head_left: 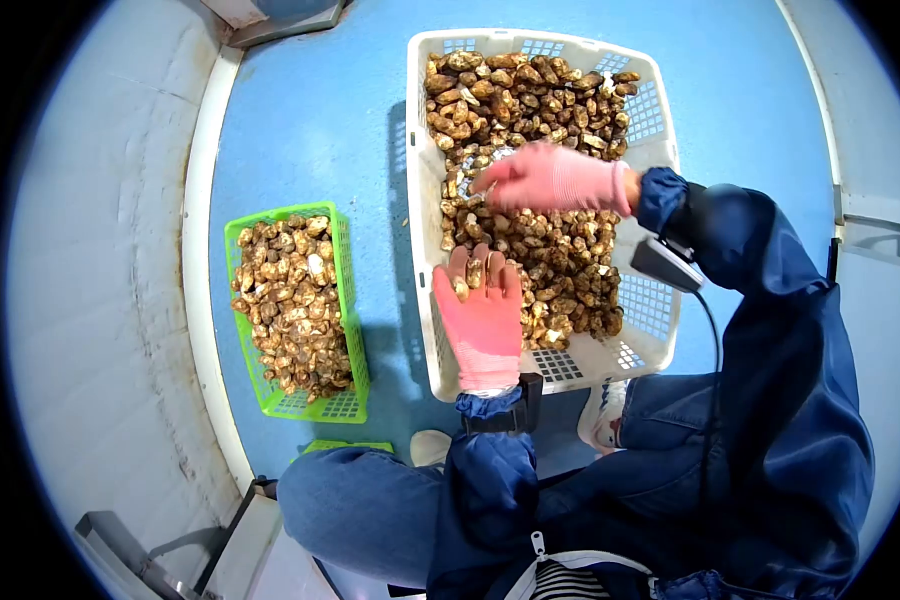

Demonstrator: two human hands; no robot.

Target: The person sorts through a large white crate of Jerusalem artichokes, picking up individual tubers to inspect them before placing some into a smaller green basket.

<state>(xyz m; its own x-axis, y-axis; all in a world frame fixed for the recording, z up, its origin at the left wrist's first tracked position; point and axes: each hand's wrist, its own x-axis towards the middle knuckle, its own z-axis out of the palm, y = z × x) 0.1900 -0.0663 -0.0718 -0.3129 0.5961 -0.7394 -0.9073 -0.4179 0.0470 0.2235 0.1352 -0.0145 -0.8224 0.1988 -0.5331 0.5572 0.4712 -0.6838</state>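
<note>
Over the near left part of the white plastic crate, the left hand (480,330), in a pink glove with darker fingers, is turned palm up, its fingers loosely curled. It cradles at least two small, knobbly produce pieces (475,272), mottled brown and cream; whether they are mushrooms or tubers I cannot tell. Just beyond it, the right hand (555,180), also gloved, is palm down above the heap, fingers partly bent toward the left; whether its fingertips touch or pinch anything is hidden.

Around and below both hands, the heap (560,270) of like pieces spreads across the white crate (422,215), with some of the latticed floor showing at the near end. Each piece looks light and fairly firm, though the skin could bruise or flake; a gentle fingertip pinch around the thick middle should suit best, and gloves should help if they are damp.

To the left, apart from the crate, a bright green basket (358,350) holds another pile (295,300), both containers standing on the blue floor (370,70).
</note>
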